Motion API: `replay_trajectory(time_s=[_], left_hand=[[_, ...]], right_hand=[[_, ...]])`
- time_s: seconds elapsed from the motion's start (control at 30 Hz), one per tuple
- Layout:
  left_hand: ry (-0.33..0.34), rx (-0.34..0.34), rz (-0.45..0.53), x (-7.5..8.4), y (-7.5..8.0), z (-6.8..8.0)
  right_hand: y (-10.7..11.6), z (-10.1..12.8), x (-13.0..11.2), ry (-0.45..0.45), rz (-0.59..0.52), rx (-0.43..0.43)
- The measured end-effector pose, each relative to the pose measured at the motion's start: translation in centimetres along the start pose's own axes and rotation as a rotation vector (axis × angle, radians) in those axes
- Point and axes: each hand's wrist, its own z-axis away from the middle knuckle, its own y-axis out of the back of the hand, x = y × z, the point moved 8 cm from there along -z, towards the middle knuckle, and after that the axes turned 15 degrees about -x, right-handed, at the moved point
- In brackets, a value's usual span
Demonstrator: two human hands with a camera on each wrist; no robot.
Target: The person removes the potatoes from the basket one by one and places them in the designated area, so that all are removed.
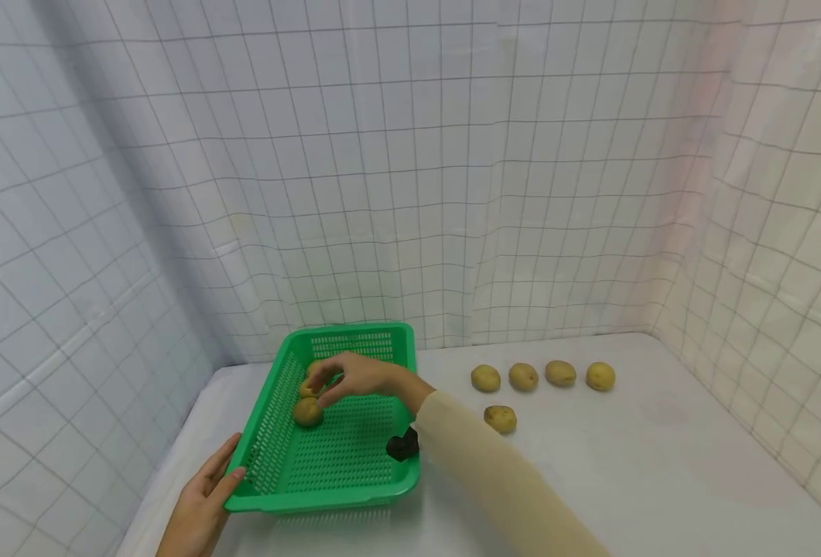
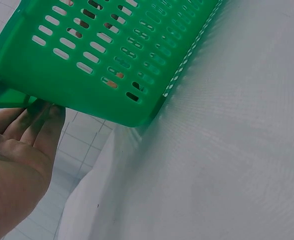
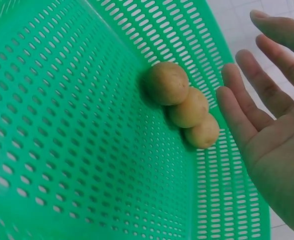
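A green plastic basket (image 1: 340,495) with slotted walls stands at the left of the table. My left hand (image 1: 197,503) grips its near left corner, thumb over the rim and fingers outside beneath the lip, as the left wrist view also shows. Three potatoes (image 3: 189,106) lie in a row inside, against the basket's left wall. Over them is my right hand (image 1: 357,377), which holds nothing. In the right wrist view the fingers (image 3: 244,95) are spread and only slightly bent. The hand partly hides the two farther potatoes in the head view.
To the basket's right, several potatoes (image 1: 524,377) form a row on the white table (image 1: 633,464). One more potato (image 1: 501,418) lies nearer, in front of that row. A small black object (image 1: 403,445) shows beside the right sleeve. Checked white curtains (image 1: 410,170) enclose the table.
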Motion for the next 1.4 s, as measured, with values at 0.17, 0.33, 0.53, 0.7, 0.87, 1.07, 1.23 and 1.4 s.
replay_trajectory(time_s=[0.17, 0.33, 0.53, 0.7, 0.87, 1.07, 1.23, 1.4], left_hand=[[0.012, 0.005, 0.006, 0.0, -0.1, 0.1], [0.025, 0.019, 0.006, 0.0, -0.1, 0.3], [0.013, 0.016, -0.006, 0.1, -0.1, 0.3], [0.006, 0.024, -0.004, 0.2, -0.1, 0.4], [0.001, 0.026, 0.005, 0.1, -0.3, 0.4], [-0.005, 0.019, 0.006, 0.0, -0.7, 0.5], [-0.021, 0.023, 0.004, 0.3, -0.6, 0.7], [-0.029, 0.029, 0.014, 0.4, -0.7, 0.6]], right_hand=[[-0.5, -1.0, 1.5, -0.002, -0.042, 0.004], [-0.9, -1.6, 2.7, -0.035, -0.035, 0.025], [-0.2, -1.7, 3.0, -0.089, 0.009, 0.079], [0.0, -2.6, 3.0, -0.106, 0.038, 0.052], [-0.5, -3.4, 3.9, -0.146, 0.055, 0.006], [-1.5, -3.6, 5.1, -0.262, 0.244, -0.065], [-1.9, -4.0, 5.2, -0.289, 0.323, -0.092], [-1.7, -4.1, 4.9, -0.26, 0.293, -0.037]])
